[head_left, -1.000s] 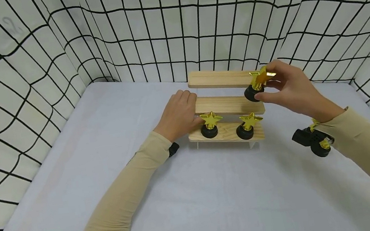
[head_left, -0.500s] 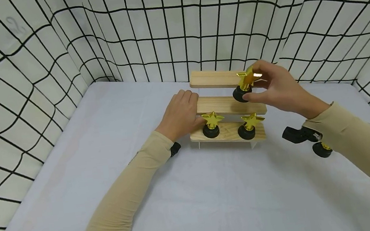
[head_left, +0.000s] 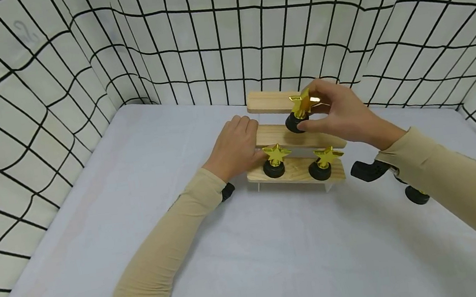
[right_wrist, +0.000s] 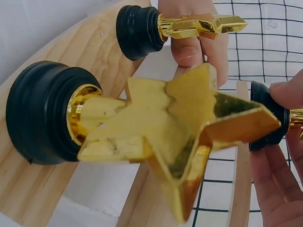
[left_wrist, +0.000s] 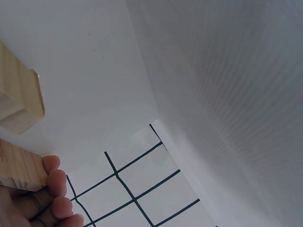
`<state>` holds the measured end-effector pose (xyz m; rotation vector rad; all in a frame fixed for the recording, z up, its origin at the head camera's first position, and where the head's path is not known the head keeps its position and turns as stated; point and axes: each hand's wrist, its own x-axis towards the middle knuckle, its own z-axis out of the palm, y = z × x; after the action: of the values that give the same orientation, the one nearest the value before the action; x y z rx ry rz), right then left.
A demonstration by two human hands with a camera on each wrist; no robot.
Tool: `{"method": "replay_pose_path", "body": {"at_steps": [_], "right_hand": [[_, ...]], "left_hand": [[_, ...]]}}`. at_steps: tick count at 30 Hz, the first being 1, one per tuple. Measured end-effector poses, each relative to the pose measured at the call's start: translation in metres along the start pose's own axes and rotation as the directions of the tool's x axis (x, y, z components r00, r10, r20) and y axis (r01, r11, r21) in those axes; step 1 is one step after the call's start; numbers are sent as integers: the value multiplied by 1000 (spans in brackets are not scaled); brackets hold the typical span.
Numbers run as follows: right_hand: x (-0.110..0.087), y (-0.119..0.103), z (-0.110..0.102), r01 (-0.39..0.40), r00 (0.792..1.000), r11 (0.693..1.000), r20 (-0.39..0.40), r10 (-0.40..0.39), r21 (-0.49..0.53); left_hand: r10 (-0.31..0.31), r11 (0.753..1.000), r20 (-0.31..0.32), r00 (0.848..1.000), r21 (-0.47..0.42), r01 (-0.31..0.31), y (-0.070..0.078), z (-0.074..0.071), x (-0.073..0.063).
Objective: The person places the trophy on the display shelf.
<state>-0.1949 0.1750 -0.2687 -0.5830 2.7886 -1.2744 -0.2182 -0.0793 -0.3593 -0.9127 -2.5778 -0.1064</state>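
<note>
My right hand pinches a gold star trophy by its black base, with thumb and fingers on either side. The trophy overlaps the upper and middle boards of a three-step wooden display stand in the head view. At the stand's left end, my left hand grips the middle board; its fingers curl around the board end in the left wrist view. On the lowest step stand two similar trophies, a left trophy near my left thumb and a right trophy, large in the right wrist view.
Another trophy with a black base lies on the white table, partly hidden by my right sleeve. A black wire grid stands behind and along the sides. A black wrist device hangs below my right wrist.
My right hand has moved left with the held trophy, from the stand's right end toward the middle of the boards. My left hand keeps its grip on the stand.
</note>
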Motion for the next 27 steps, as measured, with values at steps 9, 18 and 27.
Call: {"method": "replay_pose_path", "body": {"at_steps": [9,18,27], "right_hand": [[9,-7,8,24,999,999,43,-22,-45],[16,-11,16,26,996,989,84,-14,-144],[23,-13,24,43,990,987,137,-22,-152]], "left_hand": [[6,1000,-19,1000,13,-6,0,0,0],[-3,1000,5,1000,14,3,0,0,0],[-9,1000,4,1000,15,9,-1,1,0]]}}
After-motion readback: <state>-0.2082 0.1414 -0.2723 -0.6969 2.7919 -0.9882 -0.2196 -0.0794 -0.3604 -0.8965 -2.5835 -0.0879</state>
